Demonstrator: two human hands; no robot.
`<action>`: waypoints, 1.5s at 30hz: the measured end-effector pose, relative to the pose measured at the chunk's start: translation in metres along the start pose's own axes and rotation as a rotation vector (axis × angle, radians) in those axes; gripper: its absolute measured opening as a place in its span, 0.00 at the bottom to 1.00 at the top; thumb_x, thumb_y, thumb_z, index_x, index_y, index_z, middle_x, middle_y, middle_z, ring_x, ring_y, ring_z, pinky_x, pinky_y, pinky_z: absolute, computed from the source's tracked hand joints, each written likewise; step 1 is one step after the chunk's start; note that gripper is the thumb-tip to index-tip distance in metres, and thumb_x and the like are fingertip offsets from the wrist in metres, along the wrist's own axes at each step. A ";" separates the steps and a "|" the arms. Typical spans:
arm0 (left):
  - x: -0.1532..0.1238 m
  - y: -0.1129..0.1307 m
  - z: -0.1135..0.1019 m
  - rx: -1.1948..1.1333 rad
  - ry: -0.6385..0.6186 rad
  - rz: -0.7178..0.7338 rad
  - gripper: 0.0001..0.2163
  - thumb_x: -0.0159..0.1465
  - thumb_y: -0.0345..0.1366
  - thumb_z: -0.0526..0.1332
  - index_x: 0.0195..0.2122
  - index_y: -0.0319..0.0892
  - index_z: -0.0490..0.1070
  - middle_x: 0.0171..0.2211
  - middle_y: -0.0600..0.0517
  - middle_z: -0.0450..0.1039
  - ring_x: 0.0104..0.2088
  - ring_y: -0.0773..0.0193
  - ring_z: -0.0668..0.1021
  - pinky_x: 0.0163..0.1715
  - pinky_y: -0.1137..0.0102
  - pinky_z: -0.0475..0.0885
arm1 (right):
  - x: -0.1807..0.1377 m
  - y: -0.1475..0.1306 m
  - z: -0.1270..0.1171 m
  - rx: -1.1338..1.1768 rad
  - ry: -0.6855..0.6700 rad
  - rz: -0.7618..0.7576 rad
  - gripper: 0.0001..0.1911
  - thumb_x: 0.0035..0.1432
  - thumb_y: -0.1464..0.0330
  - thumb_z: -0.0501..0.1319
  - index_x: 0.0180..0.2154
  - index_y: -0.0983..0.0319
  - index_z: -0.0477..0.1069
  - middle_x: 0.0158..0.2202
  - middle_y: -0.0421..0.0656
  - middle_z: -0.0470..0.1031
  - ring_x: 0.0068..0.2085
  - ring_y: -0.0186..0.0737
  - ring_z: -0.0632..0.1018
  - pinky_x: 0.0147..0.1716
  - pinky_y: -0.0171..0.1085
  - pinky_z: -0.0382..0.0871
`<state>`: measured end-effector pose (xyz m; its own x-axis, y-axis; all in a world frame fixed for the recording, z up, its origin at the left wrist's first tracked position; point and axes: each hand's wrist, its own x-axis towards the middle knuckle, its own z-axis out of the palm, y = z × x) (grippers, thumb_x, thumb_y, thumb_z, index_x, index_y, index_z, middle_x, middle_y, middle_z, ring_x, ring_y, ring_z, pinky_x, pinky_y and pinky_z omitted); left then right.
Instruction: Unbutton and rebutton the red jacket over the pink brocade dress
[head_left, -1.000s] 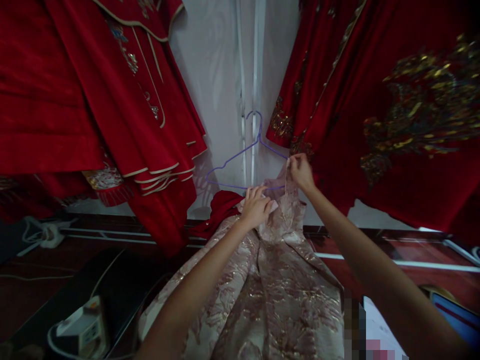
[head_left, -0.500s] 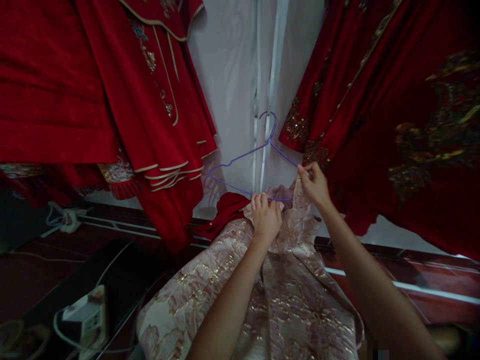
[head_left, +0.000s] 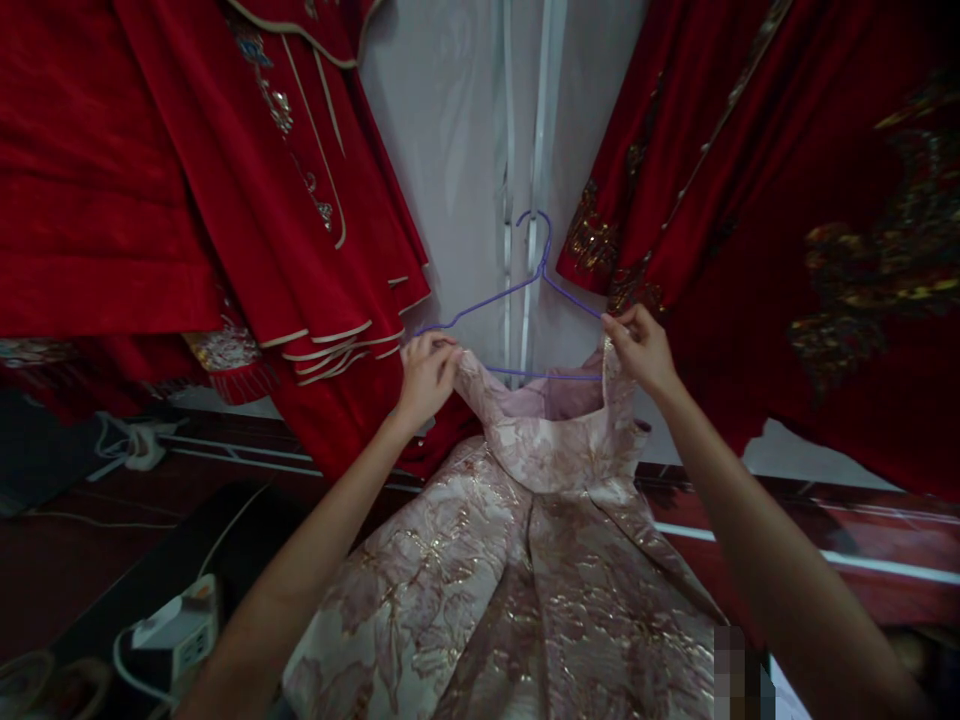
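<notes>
A pale pink dress (head_left: 555, 455) with a shiny floral pattern hangs below a thin purple hanger (head_left: 541, 266). My left hand (head_left: 429, 378) is closed on the dress's left-side strap, at the hanger's left end, which its fingers partly cover. With thumb and fingertips my right hand (head_left: 641, 348) pinches the other strap against the hanger's right arm. Between the straps the neckline gapes, and the mauve lining shows. The hanger's hook points up in front of the pale wall.
Red embroidered garments (head_left: 277, 220) hang on the left, and more red garments (head_left: 720, 180) with gold decoration on the right. At the lower left lies a white power strip (head_left: 191, 625) with cords. A pale wall (head_left: 442, 130) with vertical strips stands behind.
My left hand has moved left and up from the neckline to the hanger's left end, bringing the strap along and spreading the bodice. My right hand stays pinched at the right strap.
</notes>
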<state>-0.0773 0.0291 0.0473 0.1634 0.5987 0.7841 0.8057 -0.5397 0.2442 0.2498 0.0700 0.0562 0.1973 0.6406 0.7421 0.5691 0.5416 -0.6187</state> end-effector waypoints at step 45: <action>0.010 -0.062 0.010 -0.673 -0.014 -0.357 0.20 0.58 0.51 0.56 0.32 0.38 0.76 0.29 0.51 0.76 0.33 0.62 0.75 0.36 0.70 0.68 | 0.013 -0.017 -0.041 -0.127 0.035 -0.068 0.16 0.53 0.54 0.60 0.28 0.60 0.64 0.23 0.37 0.63 0.24 0.31 0.62 0.24 0.32 0.56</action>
<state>-0.1200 0.0752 0.0343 -0.0314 0.8095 0.5863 0.2904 -0.5540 0.7803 0.2752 0.0465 0.0868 0.1813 0.5843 0.7910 0.6781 0.5083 -0.5309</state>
